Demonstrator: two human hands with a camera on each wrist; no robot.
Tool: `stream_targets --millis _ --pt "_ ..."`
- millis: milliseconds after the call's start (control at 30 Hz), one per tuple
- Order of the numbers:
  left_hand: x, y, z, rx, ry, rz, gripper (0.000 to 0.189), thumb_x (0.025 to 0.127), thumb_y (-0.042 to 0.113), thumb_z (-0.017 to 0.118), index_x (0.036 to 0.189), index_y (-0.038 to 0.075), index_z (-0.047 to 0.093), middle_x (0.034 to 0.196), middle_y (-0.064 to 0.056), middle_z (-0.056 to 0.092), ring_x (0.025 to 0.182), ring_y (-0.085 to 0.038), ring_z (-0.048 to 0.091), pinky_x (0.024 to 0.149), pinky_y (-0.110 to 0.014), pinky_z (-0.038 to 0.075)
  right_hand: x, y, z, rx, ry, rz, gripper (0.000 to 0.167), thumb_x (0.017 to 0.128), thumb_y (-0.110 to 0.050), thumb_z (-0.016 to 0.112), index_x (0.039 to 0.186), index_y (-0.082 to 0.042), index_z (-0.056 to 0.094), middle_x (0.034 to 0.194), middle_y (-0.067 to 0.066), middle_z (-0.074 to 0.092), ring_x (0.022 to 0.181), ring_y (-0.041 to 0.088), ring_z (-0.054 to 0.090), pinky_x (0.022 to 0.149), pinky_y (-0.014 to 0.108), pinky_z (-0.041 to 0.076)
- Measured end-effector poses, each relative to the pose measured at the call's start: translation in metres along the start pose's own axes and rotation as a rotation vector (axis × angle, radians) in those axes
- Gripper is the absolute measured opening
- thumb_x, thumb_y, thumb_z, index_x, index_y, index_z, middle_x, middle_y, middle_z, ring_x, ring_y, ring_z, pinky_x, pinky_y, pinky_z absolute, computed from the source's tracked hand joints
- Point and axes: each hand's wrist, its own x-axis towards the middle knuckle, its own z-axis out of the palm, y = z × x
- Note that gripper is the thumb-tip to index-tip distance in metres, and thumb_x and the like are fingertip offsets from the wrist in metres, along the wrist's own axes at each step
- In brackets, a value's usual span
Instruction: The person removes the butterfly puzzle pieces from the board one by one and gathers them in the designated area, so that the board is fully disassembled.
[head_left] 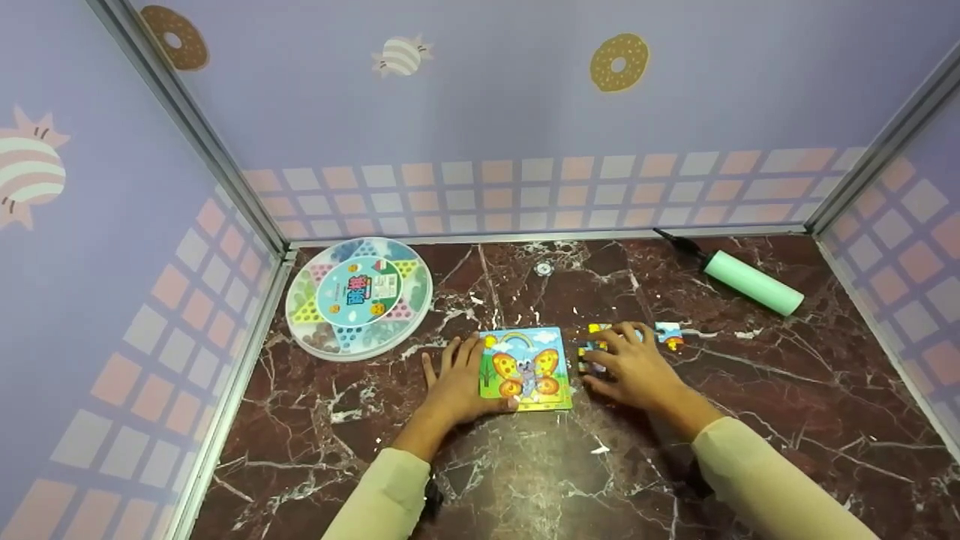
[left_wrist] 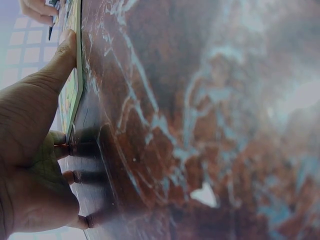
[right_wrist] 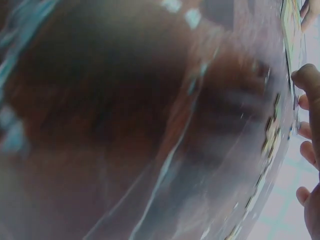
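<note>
A square jigsaw puzzle (head_left: 517,345) with a butterfly picture lies on the dark marbled surface. My left hand (head_left: 454,390) rests at its left side, fingers spread along that edge. In the left wrist view the thumb (left_wrist: 65,52) lies against the puzzle, and the other fingertips meet the surface. Over a group of loose jigsaw pieces (head_left: 596,328), to the right of the puzzle, my right hand (head_left: 641,375) reaches with spread, slightly bent fingers and partly hides them. Another piece (head_left: 670,334) shows beyond its knuckles. In the right wrist view, pieces (right_wrist: 271,132) lie near the fingers.
A round Chinese checkers box (head_left: 360,300) lies at the back left. At the back right is a pale green hand pump (head_left: 754,283) with a black nozzle. A small round object (head_left: 543,268) lies near the back wall. Patterned walls enclose the left, back and right.
</note>
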Motion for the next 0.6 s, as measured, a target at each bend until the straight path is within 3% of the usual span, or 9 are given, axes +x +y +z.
stream_targets --millis 400,600 --pt "-0.004 0.011 -0.011 0.036 -0.031 -0.019 0.132 0.077 0.077 0.088 0.177 0.016 0.026 0.186 -0.005 0.021 0.173 -0.039 0.011 0.132 -0.082 -0.006 -0.033 0.027 -0.013 -0.004 0.004 0.086 0.032 0.088 -0.04 0.09 0.109 -0.018 0.083 0.129 0.014 0.074 0.116 0.04 0.063 0.098 0.075 0.049" --pt "-0.003 0.006 -0.009 0.021 -0.013 0.012 0.133 0.076 0.08 0.086 0.177 0.015 0.027 0.186 -0.006 0.021 0.173 -0.04 0.013 0.13 -0.084 -0.005 -0.045 0.036 -0.017 -0.04 0.016 0.081 0.032 0.087 -0.036 0.091 0.108 -0.014 0.083 0.128 0.015 0.075 0.112 0.04 0.063 0.097 0.074 0.046"
